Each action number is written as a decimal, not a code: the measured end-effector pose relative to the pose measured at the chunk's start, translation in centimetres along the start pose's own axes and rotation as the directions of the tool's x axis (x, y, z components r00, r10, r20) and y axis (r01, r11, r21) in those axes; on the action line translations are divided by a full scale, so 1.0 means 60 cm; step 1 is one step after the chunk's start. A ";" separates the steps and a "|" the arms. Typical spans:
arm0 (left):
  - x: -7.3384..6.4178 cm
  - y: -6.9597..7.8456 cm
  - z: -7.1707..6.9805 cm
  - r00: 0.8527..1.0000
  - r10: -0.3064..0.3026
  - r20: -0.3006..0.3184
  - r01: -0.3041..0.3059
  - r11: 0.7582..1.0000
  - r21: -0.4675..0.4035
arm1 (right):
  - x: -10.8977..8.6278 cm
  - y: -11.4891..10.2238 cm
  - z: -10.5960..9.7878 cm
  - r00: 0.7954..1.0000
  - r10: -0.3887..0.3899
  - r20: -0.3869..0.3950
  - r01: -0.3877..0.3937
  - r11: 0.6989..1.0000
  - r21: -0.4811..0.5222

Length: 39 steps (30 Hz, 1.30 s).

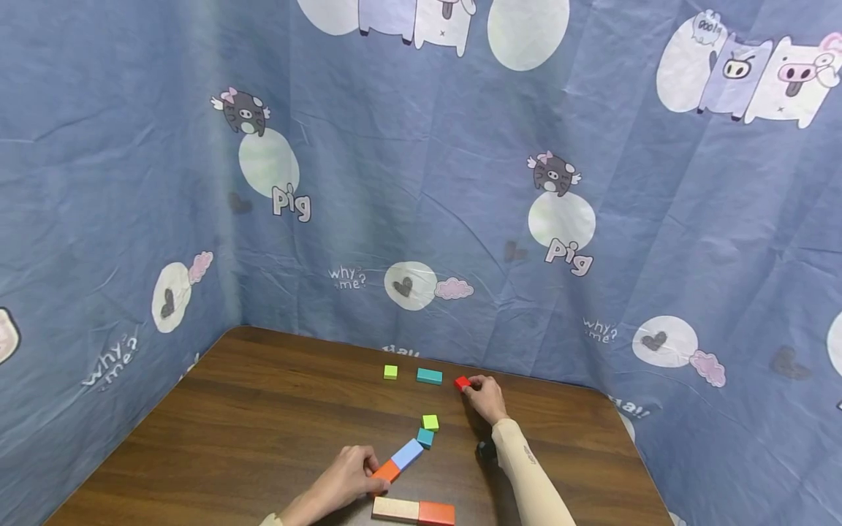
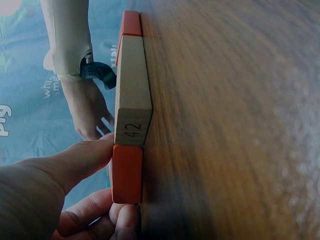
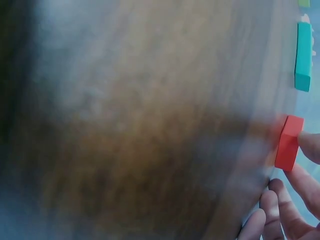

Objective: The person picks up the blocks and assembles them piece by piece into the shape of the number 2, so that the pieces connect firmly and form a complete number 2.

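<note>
My left hand [image 1: 345, 478] pinches an orange block [image 2: 127, 175] between thumb and fingers at the table's front. That block lies end to end with a light blue block [image 1: 408, 454], in a slanting line. Beyond it come a teal cube [image 1: 425, 438] and a lime green cube [image 1: 430, 423], set at slightly different angles. At the back of the table, my right hand [image 1: 485, 398] holds a red block [image 3: 289, 144] between thumb and forefinger; its other fingers curl beside the tabletop. Left of the red block lies a teal block [image 1: 430, 376], apart from it.
Nearest me, a plain wooden block [image 1: 395, 509] touches an orange-red block [image 1: 437, 513] end to end. Another lime cube [image 1: 391, 372] sits at the back. A patterned blue curtain [image 1: 421, 219] stands behind the brown wooden table [image 1: 263, 409]. A dark wrist device [image 1: 486, 449] is beneath my right forearm.
</note>
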State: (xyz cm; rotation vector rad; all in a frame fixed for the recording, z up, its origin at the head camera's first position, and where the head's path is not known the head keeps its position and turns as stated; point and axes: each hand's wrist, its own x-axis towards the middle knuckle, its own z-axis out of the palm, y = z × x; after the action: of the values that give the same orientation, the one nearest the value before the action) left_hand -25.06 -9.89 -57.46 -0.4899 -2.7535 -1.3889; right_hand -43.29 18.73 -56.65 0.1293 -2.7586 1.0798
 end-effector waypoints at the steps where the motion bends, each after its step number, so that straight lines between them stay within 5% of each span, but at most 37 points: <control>1: 0.000 0.000 0.000 1.000 0.001 -0.002 -0.001 1.000 0.001 | -0.001 -0.001 0.000 1.000 -0.010 0.004 0.010 1.000 0.002; 11: 0.000 0.003 -0.002 1.000 -0.005 0.009 0.005 1.000 -0.006 | -0.015 -0.006 -0.002 0.992 -0.088 0.088 0.085 0.996 0.033; 24: -0.002 0.002 -0.001 1.000 0.003 -0.004 -0.003 1.000 -0.003 | -0.041 -0.028 0.008 0.932 -0.236 0.274 0.218 0.971 0.096; 33: -0.002 0.001 -0.001 1.000 0.018 -0.003 -0.018 1.000 -0.011 | -0.050 -0.042 0.016 0.908 -0.302 0.291 0.284 0.953 0.104; 39: -0.001 0.001 0.001 1.000 0.021 -0.016 -0.021 1.000 -0.010 | -0.052 -0.045 0.022 0.908 -0.291 0.301 0.272 0.957 0.105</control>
State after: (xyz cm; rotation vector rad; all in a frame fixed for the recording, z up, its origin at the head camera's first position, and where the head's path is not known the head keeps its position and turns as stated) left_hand -24.97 -9.86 -57.46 -0.5046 -2.7226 -1.3965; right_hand -39.99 15.92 -56.42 0.7466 -2.8500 1.1468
